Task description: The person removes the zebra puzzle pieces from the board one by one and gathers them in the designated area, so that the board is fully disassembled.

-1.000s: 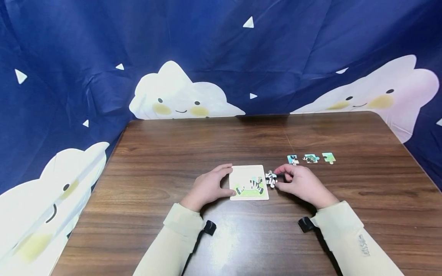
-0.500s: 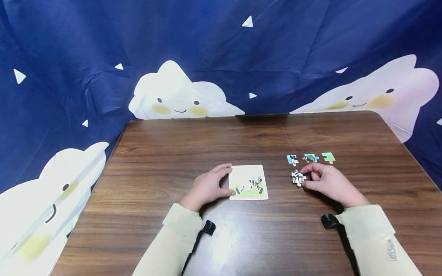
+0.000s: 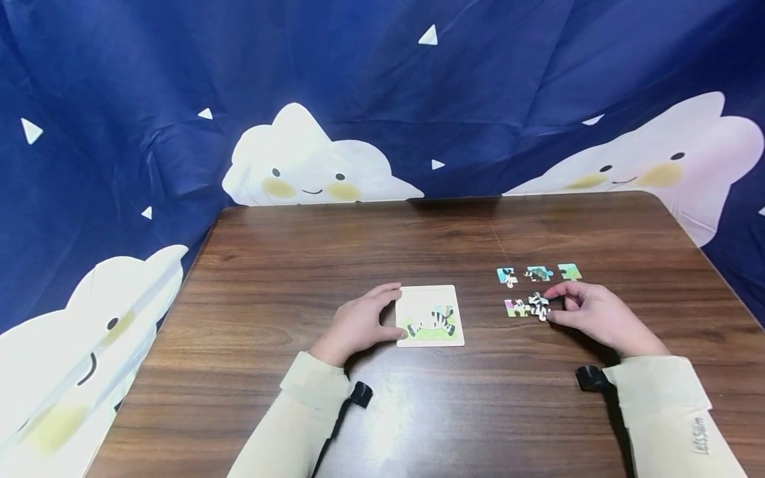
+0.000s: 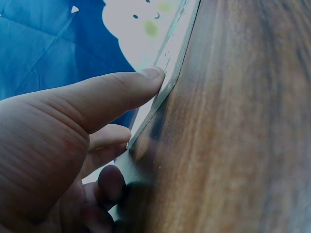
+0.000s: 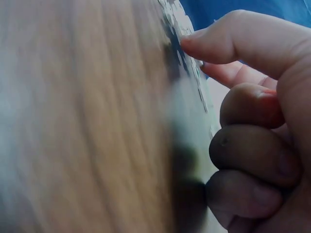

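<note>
My left hand (image 3: 360, 324) holds the left side of a small square puzzle board (image 3: 418, 299), its thumb at the near corner and a finger at the far one. Part of a zebra picture on green fills the board's lower part; its upper part is plain cream. To the right of it, my right hand (image 3: 603, 320) pinches a black-and-white striped puzzle piece (image 3: 539, 306) low over the table. Just left of that lies a green and pink puzzle piece (image 3: 515, 308). In the right wrist view the thumb (image 5: 209, 46) is at the pieces' edge and the other fingers are curled.
Behind the right hand, three more puzzle pieces lie in a row: a blue one with stripes (image 3: 507, 276), a middle one (image 3: 539, 273) and a green one (image 3: 570, 271). A brown wooden table (image 3: 335, 245) bears everything; a blue cloud-printed cloth (image 3: 478, 79) hangs behind.
My right hand has moved right, away from the board, with the striped piece. The green and pink piece now shows on the table. My left hand has stayed on the board.
</note>
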A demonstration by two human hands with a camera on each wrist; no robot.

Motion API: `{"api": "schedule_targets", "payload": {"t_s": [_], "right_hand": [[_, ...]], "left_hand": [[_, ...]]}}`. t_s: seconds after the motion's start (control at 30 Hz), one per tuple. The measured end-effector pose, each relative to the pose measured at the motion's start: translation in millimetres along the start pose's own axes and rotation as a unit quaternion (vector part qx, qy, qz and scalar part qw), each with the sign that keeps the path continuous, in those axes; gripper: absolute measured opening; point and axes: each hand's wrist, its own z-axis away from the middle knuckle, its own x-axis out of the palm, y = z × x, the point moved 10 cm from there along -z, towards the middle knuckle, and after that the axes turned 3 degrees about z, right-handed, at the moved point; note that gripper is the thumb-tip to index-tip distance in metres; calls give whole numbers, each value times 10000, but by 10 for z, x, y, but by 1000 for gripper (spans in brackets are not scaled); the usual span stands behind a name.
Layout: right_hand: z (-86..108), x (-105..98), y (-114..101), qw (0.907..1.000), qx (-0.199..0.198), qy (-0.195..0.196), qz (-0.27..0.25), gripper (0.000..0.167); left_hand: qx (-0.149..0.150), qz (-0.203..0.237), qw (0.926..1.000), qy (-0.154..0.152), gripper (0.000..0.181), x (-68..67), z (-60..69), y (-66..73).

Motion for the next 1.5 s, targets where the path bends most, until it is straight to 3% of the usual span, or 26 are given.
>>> {"api": "schedule_targets", "payload": {"t_s": [0.33,0.97,1.23,1.5], "right_hand": [[9,-61,185,9994,290,3,204,33],[4,-68,170,9994,271,-182,137,35],[24,-91,135,9996,271,-12,120,36],[24,-145,-174,9980,-131,615,119,26]], "left_hand": [[-44,-67,10000,-49,78,32,-28,-26],[-43,11,10000,-4,78,1,-8,-15],[-5,-33,10000,26,78,11,-7,-9],[-9,-9,10000,50,78,3,-11,-7]]}}
